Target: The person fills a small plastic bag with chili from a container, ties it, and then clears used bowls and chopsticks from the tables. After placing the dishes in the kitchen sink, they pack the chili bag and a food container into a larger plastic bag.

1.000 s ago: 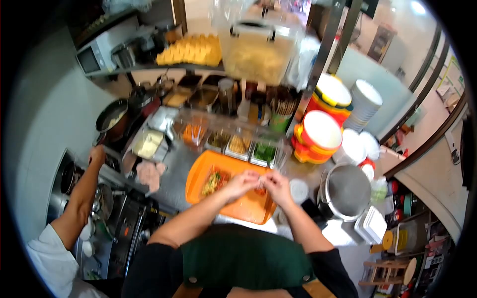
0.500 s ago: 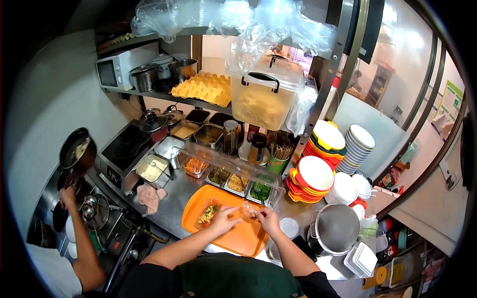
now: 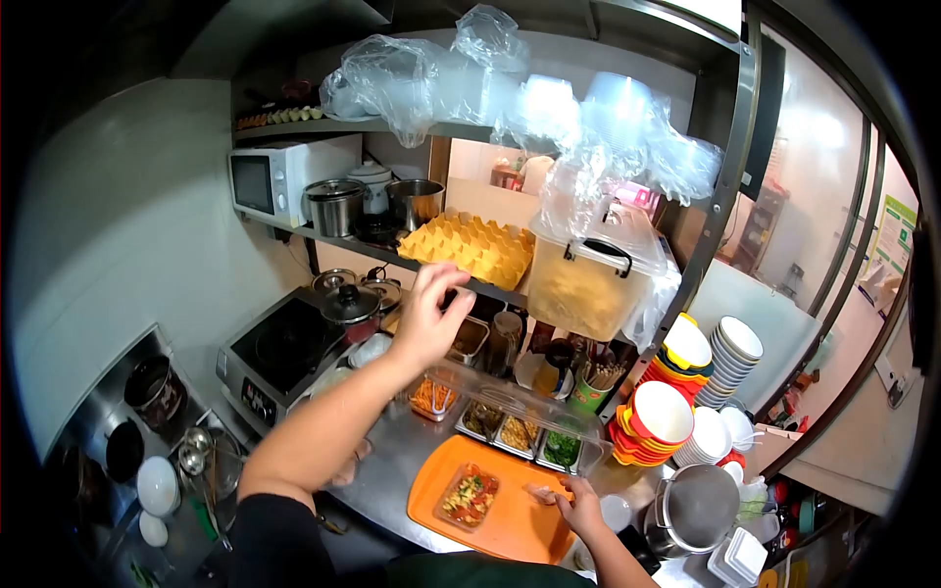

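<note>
My left hand (image 3: 431, 318) is raised over the counter, in front of the shelf with the yellow egg tray (image 3: 470, 250). Its fingers are bent, with a gap between them and the thumb, and nothing shows in them. Low over the right side of an orange tray (image 3: 436, 519), my right hand (image 3: 580, 512) pinches a small crumpled piece of clear plastic (image 3: 541, 494). On that tray, left of the plastic, sits a clear container of chopped red, yellow and green food (image 3: 470, 497).
Behind the tray stand topping tins under a clear cover (image 3: 510, 397). A cooktop (image 3: 284, 343) is at left, beside a lidded pot (image 3: 351, 306). Stacked bowls (image 3: 659, 416) and a large pot (image 3: 698, 510) stand at right. Plastic-wrapped containers (image 3: 549, 103) fill the upper shelf.
My left hand has left the tray and risen up and forward towards the shelf. My right hand stays by the tray with the plastic. The co-worker's arm and pan at left are gone from there.
</note>
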`<action>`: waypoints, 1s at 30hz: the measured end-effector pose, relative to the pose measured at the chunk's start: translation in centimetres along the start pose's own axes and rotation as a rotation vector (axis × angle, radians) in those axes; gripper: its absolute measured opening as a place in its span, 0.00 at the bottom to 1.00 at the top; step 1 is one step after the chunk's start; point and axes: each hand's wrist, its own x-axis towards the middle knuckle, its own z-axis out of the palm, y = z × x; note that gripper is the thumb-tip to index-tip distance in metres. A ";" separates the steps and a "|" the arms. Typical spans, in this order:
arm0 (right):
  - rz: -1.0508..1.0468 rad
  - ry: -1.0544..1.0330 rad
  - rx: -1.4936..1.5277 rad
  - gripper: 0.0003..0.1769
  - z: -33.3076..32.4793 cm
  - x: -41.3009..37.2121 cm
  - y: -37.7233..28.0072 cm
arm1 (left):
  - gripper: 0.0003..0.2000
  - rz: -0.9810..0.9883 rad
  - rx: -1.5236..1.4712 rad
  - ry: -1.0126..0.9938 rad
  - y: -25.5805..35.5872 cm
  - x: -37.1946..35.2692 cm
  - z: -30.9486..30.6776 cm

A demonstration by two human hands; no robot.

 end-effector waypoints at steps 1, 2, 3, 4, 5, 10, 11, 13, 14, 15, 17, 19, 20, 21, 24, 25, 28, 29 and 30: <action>0.008 0.015 -0.002 0.13 0.4 0.0 -1.1 | 0.14 0.106 0.109 -0.036 -0.2 3.0 -0.8; -0.074 0.049 -0.021 0.13 0.8 0.0 -2.3 | 0.14 0.218 0.170 -0.030 0.0 6.1 -1.5; -0.154 0.082 -0.042 0.13 1.1 0.1 -3.5 | 0.15 0.330 0.229 -0.023 0.4 9.2 -2.2; -0.140 0.096 -0.045 0.13 1.3 0.1 -4.7 | 0.15 0.379 0.257 -0.027 0.8 12.5 -2.7; -0.098 0.081 -0.024 0.13 1.6 -0.1 -6.1 | 0.15 0.427 0.283 -0.034 1.3 15.5 -3.2; 0.016 0.131 0.001 0.11 2.6 -1.5 -11.0 | 0.18 0.820 0.756 0.171 1.5 30.3 -4.7; 0.062 0.151 -0.004 0.11 2.7 -2.3 -11.8 | 0.17 0.953 0.789 0.286 1.1 32.7 -4.4; 0.249 0.175 0.003 0.11 3.5 -4.9 -12.7 | 0.28 0.689 0.913 0.019 0.9 36.1 -4.3; 0.300 0.188 0.001 0.11 3.8 -6.3 -13.3 | 0.31 0.617 0.990 -0.030 0.8 37.6 -4.1; 0.348 0.197 -0.002 0.10 4.1 -7.7 -13.9 | 0.35 0.542 1.071 -0.078 0.3 38.9 -3.8; 0.601 0.213 0.071 0.10 5.1 -10.4 -15.8 | 0.42 0.579 1.093 -0.030 -2.4 40.9 -3.3; 0.744 0.206 0.075 0.10 6.8 -12.9 -16.6 | 0.47 0.320 1.281 -0.231 1.3 37.9 -3.2; 0.925 0.163 0.210 0.11 8.1 -14.5 -16.4 | 0.39 0.383 1.312 -0.156 0.6 38.0 -3.0; 1.100 0.116 0.343 0.13 8.8 -15.2 -16.4 | 0.39 0.382 1.308 -0.167 0.8 38.0 -3.0; 1.110 0.120 0.348 0.13 8.7 -14.5 -16.9 | 0.13 0.676 1.165 -0.099 -0.1 38.0 -3.5; 1.104 0.124 0.352 0.14 8.6 -13.9 -17.1 | 0.13 0.663 1.170 -0.105 -1.0 38.3 -3.1; 1.074 0.130 0.372 0.14 8.4 -12.1 -17.0 | 0.19 0.896 0.786 0.057 -1.8 38.5 -2.0; 1.069 0.119 0.372 0.14 8.5 -11.6 -16.9 | 0.18 0.772 0.712 -0.007 -1.2 38.2 -1.9; 1.039 0.116 0.340 0.11 8.7 -11.1 -16.7 | 0.16 0.647 0.636 -0.067 -0.4 38.1 -1.8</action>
